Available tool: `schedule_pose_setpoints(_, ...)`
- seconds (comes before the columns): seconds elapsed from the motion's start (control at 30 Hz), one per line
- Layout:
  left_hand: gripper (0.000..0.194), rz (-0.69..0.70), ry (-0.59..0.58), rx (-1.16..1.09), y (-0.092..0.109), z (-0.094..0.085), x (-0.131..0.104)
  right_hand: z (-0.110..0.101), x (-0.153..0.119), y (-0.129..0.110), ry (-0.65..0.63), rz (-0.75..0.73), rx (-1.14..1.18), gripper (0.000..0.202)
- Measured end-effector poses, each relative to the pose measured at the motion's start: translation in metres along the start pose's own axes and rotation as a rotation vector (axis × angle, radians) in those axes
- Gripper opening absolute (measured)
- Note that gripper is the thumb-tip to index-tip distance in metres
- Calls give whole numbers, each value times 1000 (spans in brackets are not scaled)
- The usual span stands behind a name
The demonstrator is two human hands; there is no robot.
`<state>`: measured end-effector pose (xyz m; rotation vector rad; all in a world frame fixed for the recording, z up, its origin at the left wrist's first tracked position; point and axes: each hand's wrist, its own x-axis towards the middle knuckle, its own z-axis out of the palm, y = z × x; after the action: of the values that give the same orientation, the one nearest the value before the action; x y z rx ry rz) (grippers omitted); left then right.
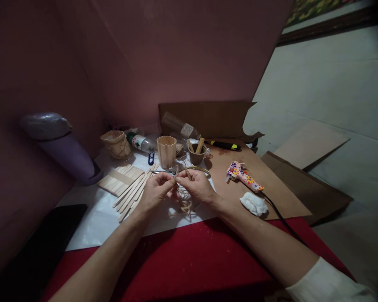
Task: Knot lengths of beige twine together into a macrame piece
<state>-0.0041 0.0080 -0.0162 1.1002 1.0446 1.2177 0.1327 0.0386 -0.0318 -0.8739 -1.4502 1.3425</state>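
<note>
You're likely in a home: pink walls (176,54) meet a tiled floor (327,100). A red cloth (189,260) covers your bench.

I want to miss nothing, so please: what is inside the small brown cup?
Pieces of light wooden stick lean in the small brown cup, rising above its rim. The front wall hides the bottom, so anything lying there cannot be seen.

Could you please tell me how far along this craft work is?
The scalloped wooden cup looks assembled, standing upright. The left hand and right hand pinch twine. Its loose, tangled length suggests that step remains unfinished; whether the loose sticks are needed is unclear.
</note>
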Motion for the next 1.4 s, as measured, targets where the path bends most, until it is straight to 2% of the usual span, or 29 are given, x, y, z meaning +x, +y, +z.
schedule_pose_setpoints(0.17, 25, 11, 43, 70, 0, 2, -1, -2, -3, -2, 30, -44, -169, 13)
schedule_pose_setpoints(0.23, 23, 8, 64, 68, 0, 3, -1, 0, -4, -4, 13, -24, -164, 11)
schedule_pose_setpoints(0.43, 14, -58, 183, -64, -2, 1, 3, 2, -5, -8, -71, 57, 114, 13)
schedule_pose_setpoints(0.57, 10, -94, 243, -160, -5, -5, 7, -3, -8, -13, -253, 197, 324, 11)
schedule_pose_setpoints(0.63, 6, -107, 271, -208, -5, -8, 9, -6, -10, -16, -332, 220, 435, 11)
schedule_pose_setpoints(0.7, 4, -112, 298, -262, -4, -11, 11, -8, -11, -19, -348, 214, 513, 13)
schedule_pose_setpoints(0.77, 5, -101, 324, -313, -1, -14, 12, -9, -10, -21, -290, 212, 522, 14)
schedule_pose_setpoints(0.9, 5, -97, 352, -363, 10, -16, 11, -8, -4, -19, -28, 237, 331, 15)
schedule_pose_setpoints(0.97, 3, -99, 357, -376, 14, -16, 10, -9, -2, -16, 42, 222, 162, 15)
schedule_pose_setpoints(1.03, 2, -80, 359, -376, 16, -17, 11, -11, 0, -13, -16, 182, 9, 24)
schedule_pose_setpoints(1.1, 2, -32, 359, -331, 15, -18, 12, -13, 0, -13, -185, 157, -106, 31)
schedule_pose_setpoints(1.17, 6, 31, 353, -246, 13, -19, 14, -14, 0, -13, -334, 152, -179, 28)
schedule_pose_setpoints(1.2, 8, 61, 351, -193, 12, -20, 14, -15, 0, -13, -369, 149, -200, 25)
schedule_pose_setpoints(1.3, 13, 162, 356, 4, 9, -20, 13, -15, 2, -12, -341, 99, -259, 16)
schedule_pose_setpoints(1.4, 13, 242, 374, 171, 9, -19, 10, -17, 3, -12, -210, -8, -419, 12)
